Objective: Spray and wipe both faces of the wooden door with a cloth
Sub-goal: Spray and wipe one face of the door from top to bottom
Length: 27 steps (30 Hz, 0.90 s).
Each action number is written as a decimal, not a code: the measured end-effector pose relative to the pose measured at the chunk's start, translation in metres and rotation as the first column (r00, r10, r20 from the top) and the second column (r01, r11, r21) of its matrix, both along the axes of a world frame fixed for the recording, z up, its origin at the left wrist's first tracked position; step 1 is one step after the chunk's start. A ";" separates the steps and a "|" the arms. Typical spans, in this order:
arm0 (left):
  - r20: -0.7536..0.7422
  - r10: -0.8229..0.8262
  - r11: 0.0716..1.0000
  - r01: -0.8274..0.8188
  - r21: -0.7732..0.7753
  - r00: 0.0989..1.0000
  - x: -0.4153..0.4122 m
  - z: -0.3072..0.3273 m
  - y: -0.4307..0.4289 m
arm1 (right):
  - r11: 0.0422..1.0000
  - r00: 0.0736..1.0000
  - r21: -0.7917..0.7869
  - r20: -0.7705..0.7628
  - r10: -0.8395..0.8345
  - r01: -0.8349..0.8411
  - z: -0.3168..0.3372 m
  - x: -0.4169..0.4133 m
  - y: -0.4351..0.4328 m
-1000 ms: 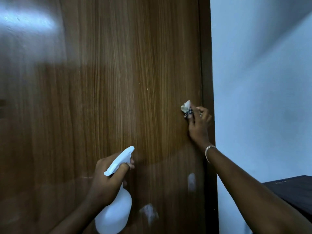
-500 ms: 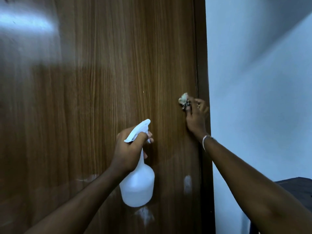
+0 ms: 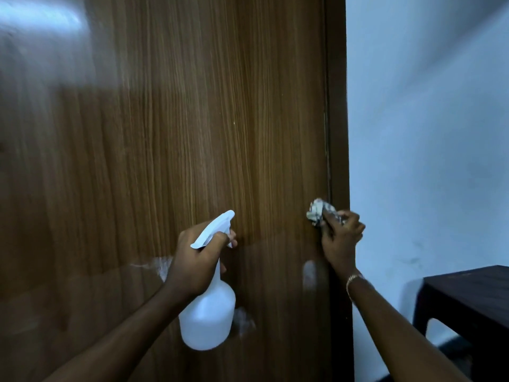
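Note:
The wooden door (image 3: 170, 128) fills the left and middle of the view, its glossy brown face close in front of me. My left hand (image 3: 194, 260) grips the neck of a white spray bottle (image 3: 208, 315), nozzle aimed at the door. My right hand (image 3: 340, 238) holds a crumpled pale cloth (image 3: 316, 212) against the door's right edge, beside the dark frame (image 3: 337, 106). Whitish wet patches (image 3: 309, 274) show on the lower door.
A pale wall (image 3: 427, 133) stands right of the frame. A dark wooden table (image 3: 468, 296) sits low at the right, close to my right forearm. Light glare (image 3: 41, 15) marks the door's upper left.
My left hand raised the spray bottle and brought it right, toward the door's middle. My right hand stayed with the cloth at the door's right edge. The table came further into view.

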<state>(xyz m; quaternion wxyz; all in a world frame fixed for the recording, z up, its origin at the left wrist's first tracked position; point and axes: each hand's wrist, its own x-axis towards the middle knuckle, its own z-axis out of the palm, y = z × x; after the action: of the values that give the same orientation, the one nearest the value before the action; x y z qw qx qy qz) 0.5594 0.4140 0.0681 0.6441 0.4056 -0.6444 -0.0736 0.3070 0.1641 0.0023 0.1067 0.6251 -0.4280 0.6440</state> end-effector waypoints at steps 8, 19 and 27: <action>-0.011 0.001 1.000 -0.001 0.000 1.000 -0.023 -0.045 -0.021 | 0.967 0.968 -0.071 -0.067 0.241 -0.245 -0.012 0.038 0.022; 0.041 0.179 0.983 -0.180 0.039 0.983 -0.026 -0.139 -0.053 | 0.973 0.973 -0.081 0.062 0.220 -0.215 -0.005 0.069 0.034; 0.055 0.243 0.970 -0.243 -0.007 0.968 0.018 -0.127 -0.034 | 0.990 0.969 0.003 0.203 0.139 -0.143 -0.093 0.059 0.029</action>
<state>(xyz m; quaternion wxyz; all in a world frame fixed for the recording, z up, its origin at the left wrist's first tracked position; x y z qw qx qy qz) 0.5772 0.3796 -0.0592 0.6300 0.4833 -0.6076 0.0172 0.3662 0.1926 -0.0902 0.0111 0.5861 -0.3967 0.7064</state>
